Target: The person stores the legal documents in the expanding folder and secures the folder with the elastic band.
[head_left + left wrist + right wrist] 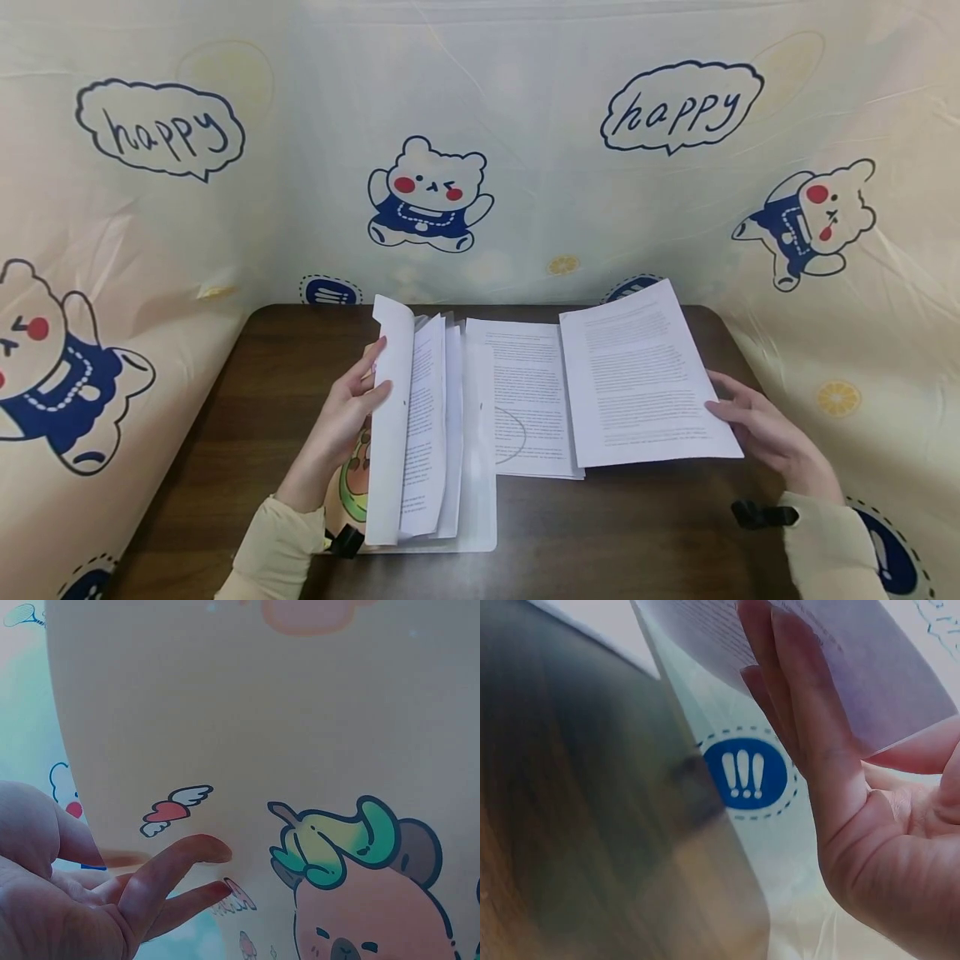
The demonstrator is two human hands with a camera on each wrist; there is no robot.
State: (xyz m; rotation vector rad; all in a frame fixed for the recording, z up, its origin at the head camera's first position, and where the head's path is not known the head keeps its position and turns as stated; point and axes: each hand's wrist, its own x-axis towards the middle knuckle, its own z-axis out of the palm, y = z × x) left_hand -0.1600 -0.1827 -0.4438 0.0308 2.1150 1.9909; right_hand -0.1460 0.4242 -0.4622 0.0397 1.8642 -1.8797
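Note:
My left hand point(341, 421) grips the raised left cover of a document folder point(392, 450), thumb on its white inner side. Seen in the left wrist view, the cover's outside point(187, 720) is tan with a cartoon animal and a winged heart, and several fingers lie against it. Printed papers point(424, 433) stand partly fanned inside the folder, beside a translucent sheet point(477, 500). On the right, my right hand point(776, 433) pinches the right edge of a printed sheet point(637, 383), lifted and tilted above the table. Whether it is one sheet or more I cannot tell.
More printed pages point(528, 367) lie between the folder and the lifted sheet, partly covered by both. The dark wooden table point(600, 542) has rounded back corners. A patterned cloth point(540, 167) hangs behind it and along both sides.

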